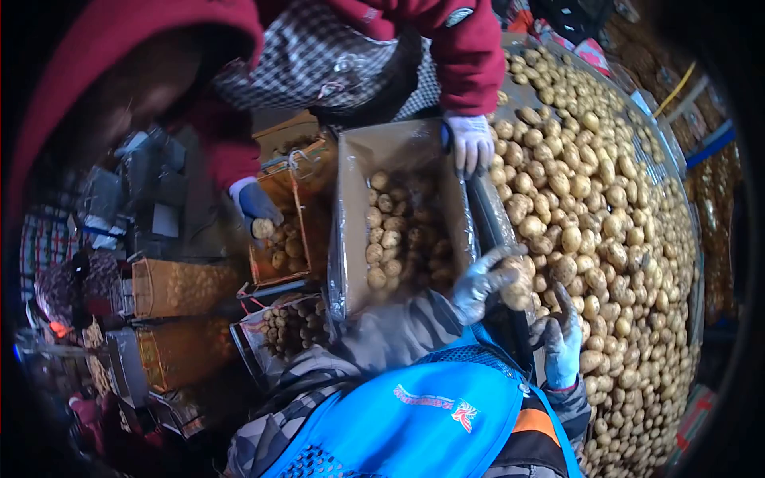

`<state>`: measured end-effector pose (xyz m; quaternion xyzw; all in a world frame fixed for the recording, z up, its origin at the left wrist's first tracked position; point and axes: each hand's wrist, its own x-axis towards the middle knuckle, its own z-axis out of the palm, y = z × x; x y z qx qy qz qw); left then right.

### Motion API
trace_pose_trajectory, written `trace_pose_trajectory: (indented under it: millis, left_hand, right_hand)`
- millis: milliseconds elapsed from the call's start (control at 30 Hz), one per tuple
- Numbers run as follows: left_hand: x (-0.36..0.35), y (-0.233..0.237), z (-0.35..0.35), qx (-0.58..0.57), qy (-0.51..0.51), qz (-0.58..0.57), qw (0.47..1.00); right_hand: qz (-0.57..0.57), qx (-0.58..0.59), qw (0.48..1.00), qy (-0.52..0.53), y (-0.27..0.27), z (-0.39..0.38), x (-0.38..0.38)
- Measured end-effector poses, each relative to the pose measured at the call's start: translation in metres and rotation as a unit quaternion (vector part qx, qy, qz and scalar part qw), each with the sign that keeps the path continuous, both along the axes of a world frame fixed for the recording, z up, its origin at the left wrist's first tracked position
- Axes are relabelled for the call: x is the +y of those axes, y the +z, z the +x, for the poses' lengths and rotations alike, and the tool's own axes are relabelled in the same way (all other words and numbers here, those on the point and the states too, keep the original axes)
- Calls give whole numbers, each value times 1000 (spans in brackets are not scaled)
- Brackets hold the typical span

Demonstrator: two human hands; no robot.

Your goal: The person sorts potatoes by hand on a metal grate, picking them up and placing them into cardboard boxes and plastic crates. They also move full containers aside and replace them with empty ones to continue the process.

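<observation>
**Item:** potato (519,293), pale and oval, at the left edge of the sorting table (516,94), just over the dark rim (488,219). Its long axis runs roughly along that rim, near to far. Neither end is distinct enough to tell which way it points.

**Left hand** (482,283): gloved, fingers curled around the potato's left side and clasping it.

**Right hand** (562,344): gloved, back up, resting on the heap of potatoes (613,223) just right of the item, one finger stretched out. The palm is hidden, so its grip cannot be told.

**Surroundings:**
- Heap covers the table to its far and right edges and presses against the item.
- Cardboard box (398,147), plastic-lined and part-filled with potatoes, stands just left of the rim.
- Co-worker's white-gloved hand (470,143) grips the box's far right corner.
- Co-worker's blue-gloved hand (255,203) touches a small potato (263,229) over an orange carton (301,185).
- More filled cartons (179,288) lie further left.

**Obstruction:** the rim and the box wall lie between the item and the box's inside.
</observation>
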<state>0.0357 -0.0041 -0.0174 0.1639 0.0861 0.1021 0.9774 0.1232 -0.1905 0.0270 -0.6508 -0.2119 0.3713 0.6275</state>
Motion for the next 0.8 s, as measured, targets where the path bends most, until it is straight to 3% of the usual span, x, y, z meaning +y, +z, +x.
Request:
trace_pose_trajectory:
  millis: [167,333,433,467,533,667,800]
  left_hand:
    - [69,-19,-58,-16,126,29,991]
    - [112,-22,-136,-33,201,-112,973]
    - [138,-44,-172,-63,273,-88,956]
    - [145,-45,-185,-91,286,-143,943]
    - [151,-40,-199,20,407,-97,908]
    - [169,-66,-232,-15,452,-116,884]
    - [181,-76,-257,7,494,-31,869]
  right_hand:
    - [-47,-15,996,-77,-8,-5,-12]
    - [-33,17,998,-52,-13,-9,-10]
    - [-32,31,998,-51,-15,-12,-4]
    - [-32,35,998,-45,-14,-13,-2]
    - [-37,25,999,-27,-8,-17,5]
    - [-23,30,999,-15,-6,-18,14]
    - [-9,46,999,0,-2,-20,22]
